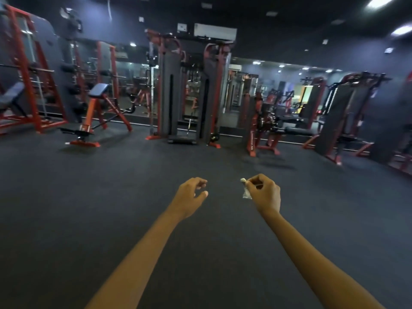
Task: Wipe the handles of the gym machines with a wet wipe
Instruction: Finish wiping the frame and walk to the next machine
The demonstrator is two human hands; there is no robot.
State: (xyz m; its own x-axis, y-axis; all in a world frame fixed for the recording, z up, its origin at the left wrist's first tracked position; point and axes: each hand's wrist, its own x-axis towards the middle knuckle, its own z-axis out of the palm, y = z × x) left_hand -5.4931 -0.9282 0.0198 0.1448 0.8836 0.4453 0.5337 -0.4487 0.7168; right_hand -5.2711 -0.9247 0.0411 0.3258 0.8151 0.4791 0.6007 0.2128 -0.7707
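Two bare arms reach forward over the dark floor [111, 197] in the head view, which is the only view here. The right hand [264, 192] is closed in a pinch on a small white wet wipe [246, 190]. The wipe is crumpled; one end sticks out above the fingertips and the rest hangs down on the inner side of the hand, toward the left hand. I think it is held this way, between thumb and fingers, so that it is ready to be pressed on a handle.

The left hand [191, 194] holds nothing. Its fingers are loosely curled and the thumb is apart from them, so it is relaxed and free. It is beside the right hand but does not touch it, nor the wipe. Probably it stays free to steady a handle or a cable.

No machine is near the hands. The cable machine [189, 92] stands straight ahead by the mirror wall [289, 74], well apart from the wipe. A red bench [98, 108] is to the left and a red seated machine [265, 126] to the right, also far away. My judgement is that no handle is being wiped at this moment; the person must first walk to a machine.
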